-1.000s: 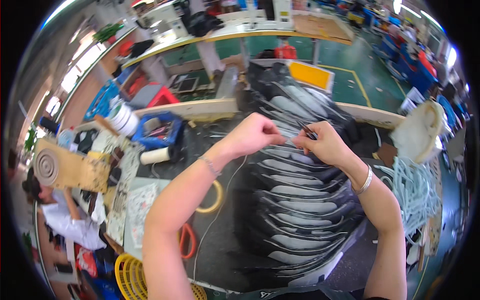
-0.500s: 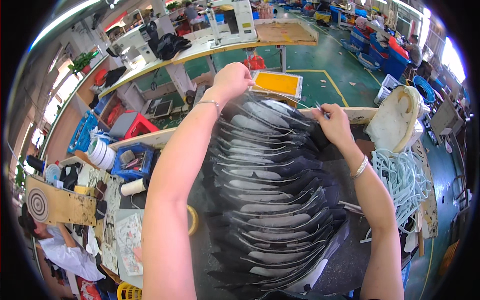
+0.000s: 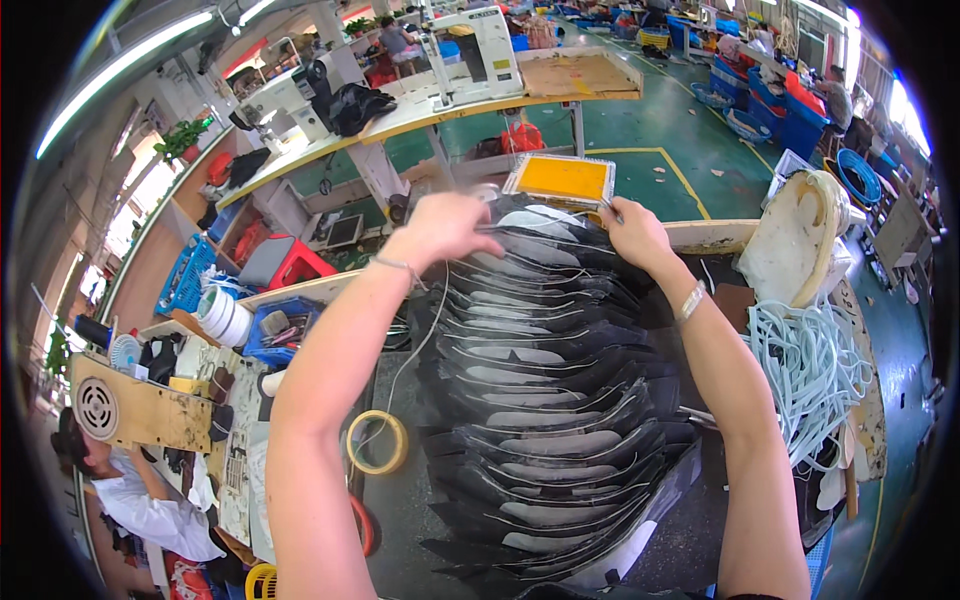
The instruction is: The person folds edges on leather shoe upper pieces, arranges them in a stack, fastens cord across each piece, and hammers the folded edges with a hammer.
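Observation:
A long row of overlapping black cut pieces (image 3: 530,415) with pale grey patches lies before me, thin cord running along their curved edges. Over the far left end of the row is my left hand (image 3: 440,232), its thumb apart from motion-blurred fingers. A thin whitish cord (image 3: 408,365) trails from beneath that hand to a yellow tape roll (image 3: 378,442). My right hand (image 3: 635,235) is closed at the far right end of the row. Between its fingers is a small metal tool, mostly hidden, whose kind I cannot make out.
Pale blue cord (image 3: 805,375) is heaped at the right, beneath a worn white mould-like block (image 3: 795,240). A blue bin (image 3: 280,335) of tools stands left. Beyond the table edge are a yellow panel (image 3: 563,178) and a sewing-machine bench (image 3: 440,110). Another person (image 3: 150,510) works at lower left.
My left hand has come down and nearer, its thumb now spread. The cord stretched between my hands no longer shows there. My right hand has shifted slightly left. The view has shifted a little.

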The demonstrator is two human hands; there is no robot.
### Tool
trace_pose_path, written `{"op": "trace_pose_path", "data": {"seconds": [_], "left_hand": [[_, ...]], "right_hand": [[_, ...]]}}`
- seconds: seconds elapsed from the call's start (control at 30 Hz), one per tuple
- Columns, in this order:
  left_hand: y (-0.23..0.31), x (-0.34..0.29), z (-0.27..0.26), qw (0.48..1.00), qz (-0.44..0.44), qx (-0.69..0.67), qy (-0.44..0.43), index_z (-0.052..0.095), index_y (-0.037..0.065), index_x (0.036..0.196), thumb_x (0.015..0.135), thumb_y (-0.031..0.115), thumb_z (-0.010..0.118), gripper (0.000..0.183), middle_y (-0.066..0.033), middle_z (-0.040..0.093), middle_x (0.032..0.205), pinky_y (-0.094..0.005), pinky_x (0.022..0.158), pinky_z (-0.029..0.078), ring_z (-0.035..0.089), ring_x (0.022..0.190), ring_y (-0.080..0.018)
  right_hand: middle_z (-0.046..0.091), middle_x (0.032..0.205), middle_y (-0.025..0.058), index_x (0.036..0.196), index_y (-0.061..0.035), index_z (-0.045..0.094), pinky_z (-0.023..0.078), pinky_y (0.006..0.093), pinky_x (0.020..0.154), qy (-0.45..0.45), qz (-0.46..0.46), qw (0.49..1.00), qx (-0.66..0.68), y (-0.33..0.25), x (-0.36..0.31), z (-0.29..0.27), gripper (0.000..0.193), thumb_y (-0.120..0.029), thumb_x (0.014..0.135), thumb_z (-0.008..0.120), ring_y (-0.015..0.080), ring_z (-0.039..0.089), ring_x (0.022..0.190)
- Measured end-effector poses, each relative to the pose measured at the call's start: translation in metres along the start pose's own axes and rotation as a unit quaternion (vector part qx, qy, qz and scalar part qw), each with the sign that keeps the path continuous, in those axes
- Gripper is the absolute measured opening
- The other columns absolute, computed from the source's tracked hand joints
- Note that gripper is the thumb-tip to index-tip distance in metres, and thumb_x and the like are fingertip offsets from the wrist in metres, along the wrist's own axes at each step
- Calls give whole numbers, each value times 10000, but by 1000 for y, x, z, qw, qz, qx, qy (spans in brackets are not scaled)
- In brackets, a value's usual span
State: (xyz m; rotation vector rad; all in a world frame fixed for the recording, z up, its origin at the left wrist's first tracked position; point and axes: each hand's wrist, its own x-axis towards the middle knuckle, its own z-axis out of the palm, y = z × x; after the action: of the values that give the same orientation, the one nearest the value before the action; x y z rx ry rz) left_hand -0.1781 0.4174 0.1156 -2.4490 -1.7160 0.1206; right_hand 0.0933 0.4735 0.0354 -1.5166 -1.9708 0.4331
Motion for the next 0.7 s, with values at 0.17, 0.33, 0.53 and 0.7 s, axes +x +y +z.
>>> {"op": "trace_pose_path", "data": {"seconds": [0.17, 0.33, 0.53, 0.7], "left_hand": [[7, -25, 13, 999, 15, 4, 40, 747, 116, 928, 742, 311, 749, 269, -107, 670, 871, -409, 757, 508, 638, 896, -299], [1, -42, 25, 1000, -7, -17, -1, 746, 123, 942, 747, 303, 746, 266, -107, 666, 859, -405, 760, 510, 638, 894, -299], [6, -54, 35, 967, 12, -108, 231, 713, 45, 917, 747, 306, 775, 317, -132, 691, 829, -403, 767, 519, 663, 816, -303], [18, -111, -60, 838, -59, -461, 286, 692, 26, 930, 888, 226, 659, 207, 9, 613, 690, -249, 650, 450, 547, 677, -103]], "right_hand": [[656, 973, 273, 1044, -4, 590, 494, 496, 811, -24, -34, 998, -46, -39, 46, 34, 340, -311, 947, 483, 419, 636, 947], [681, 782, 180, 1022, 4, 531, 540, 437, 633, 92, -210, 949, -217, -80, 38, 52, 243, -199, 888, 518, 333, 691, 728], [672, 782, 206, 1051, -81, 465, 500, 499, 624, 292, -122, 926, -207, -62, 75, -60, 162, -196, 936, 464, 394, 666, 733], [590, 723, 118, 924, -56, 535, 450, 349, 661, 330, -277, 901, 46, -111, -11, -135, 183, -233, 969, 542, 255, 574, 682]]}}
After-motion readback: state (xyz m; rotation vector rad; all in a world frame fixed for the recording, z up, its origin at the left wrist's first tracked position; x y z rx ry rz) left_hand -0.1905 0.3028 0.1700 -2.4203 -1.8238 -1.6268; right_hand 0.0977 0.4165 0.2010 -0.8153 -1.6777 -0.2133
